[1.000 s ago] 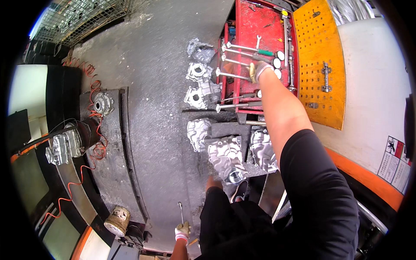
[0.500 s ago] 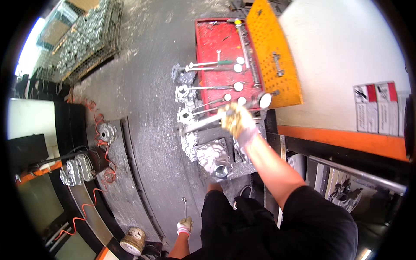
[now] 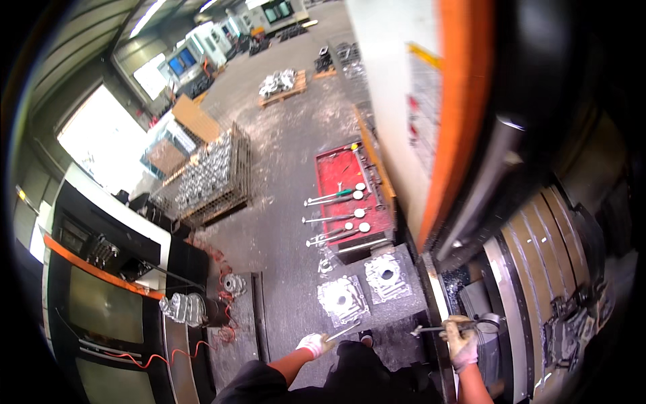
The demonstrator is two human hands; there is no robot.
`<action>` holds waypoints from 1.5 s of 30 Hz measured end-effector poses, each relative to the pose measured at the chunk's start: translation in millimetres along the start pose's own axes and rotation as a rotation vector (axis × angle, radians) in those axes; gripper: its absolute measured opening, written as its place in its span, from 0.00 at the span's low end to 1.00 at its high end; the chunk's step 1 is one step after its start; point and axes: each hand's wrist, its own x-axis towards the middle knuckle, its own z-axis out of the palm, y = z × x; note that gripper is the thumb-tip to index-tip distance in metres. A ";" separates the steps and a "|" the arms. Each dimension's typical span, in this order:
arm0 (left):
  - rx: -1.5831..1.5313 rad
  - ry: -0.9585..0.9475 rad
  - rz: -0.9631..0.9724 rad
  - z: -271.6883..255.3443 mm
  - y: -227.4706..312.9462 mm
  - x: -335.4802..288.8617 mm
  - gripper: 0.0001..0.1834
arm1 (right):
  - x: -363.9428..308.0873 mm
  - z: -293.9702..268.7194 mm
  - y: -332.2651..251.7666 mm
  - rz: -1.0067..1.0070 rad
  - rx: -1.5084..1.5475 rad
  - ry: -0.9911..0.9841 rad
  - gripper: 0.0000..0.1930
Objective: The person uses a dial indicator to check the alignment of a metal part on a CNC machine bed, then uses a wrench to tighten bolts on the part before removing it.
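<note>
My gloved right hand (image 3: 460, 342) is closed around the stem of a dial bore gauge (image 3: 488, 324). The gauge lies roughly level, dial to the right and measuring tip to the left, in front of the machine opening. My left hand (image 3: 316, 345), also gloved, grips a slim metal rod-like tool (image 3: 345, 332) that points up and right; its exact kind is unclear now. Just beyond the left hand, a silver metal casting (image 3: 342, 300) rests on a grey bench (image 3: 408, 303). A second casting (image 3: 387, 275) lies to its right.
Several dial bore gauges (image 3: 338, 217) lie across a red tool cart (image 3: 334, 168). Right of me is the machine opening, with dark metal fixtures (image 3: 572, 330) inside. At left stand a casting on a ledge (image 3: 185, 308), an orange hose (image 3: 176, 353) and a wire cage of castings (image 3: 225, 182).
My right hand has moved from the cart to the machine opening at right, carrying the bore gauge. The left hand has come up and inward with its tool. My view has swung to the right.
</note>
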 end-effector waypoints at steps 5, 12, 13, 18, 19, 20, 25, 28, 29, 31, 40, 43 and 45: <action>0.266 0.197 0.353 8.7 172.6 -23.4 0.30 | -81.0 -158.0 2.7 0.000 0.063 0.377 0.11; 0.292 0.315 0.941 50.8 432.5 -9.3 0.17 | -184.5 -309.4 -16.5 -0.104 0.088 0.889 0.12; 0.313 0.304 0.932 52.8 472.1 -2.9 0.16 | -192.8 -322.4 -26.3 -0.094 0.082 0.940 0.14; 0.117 0.305 1.068 94.6 661.3 25.3 0.17 | -197.6 -366.6 -85.1 -0.203 0.027 1.229 0.14; 0.141 0.285 1.032 108.1 700.5 34.6 0.17 | -192.1 -375.3 -96.4 -0.213 -0.033 1.275 0.14; 0.106 0.292 1.013 121.7 732.3 39.3 0.19 | -190.6 -380.4 -108.2 -0.214 -0.102 1.314 0.14; -0.103 0.301 1.062 202.0 867.5 73.2 0.17 | -158.1 -442.1 -148.0 -0.201 -0.266 1.422 0.13; -0.222 0.357 1.121 240.3 904.4 79.5 0.16 | -130.2 -490.9 -170.3 -0.238 -0.268 1.472 0.15; -0.215 0.331 1.091 249.2 914.7 78.6 0.16 | -121.0 -507.2 -176.6 -0.289 -0.320 1.436 0.15; -0.278 0.349 1.169 262.7 929.8 73.9 0.16 | -101.5 -542.0 -183.6 -0.347 -0.419 1.389 0.18; -0.109 0.242 1.247 280.1 954.3 49.6 0.17 | 29.6 -721.8 -128.0 -0.522 -0.545 1.237 0.17; -0.083 0.247 1.180 283.5 956.4 51.0 0.18 | 58.7 -748.8 -109.8 -0.217 -0.680 1.329 0.19; -0.025 0.273 1.156 285.3 957.3 51.9 0.17 | 76.7 -758.0 -104.6 -0.150 -0.801 1.365 0.21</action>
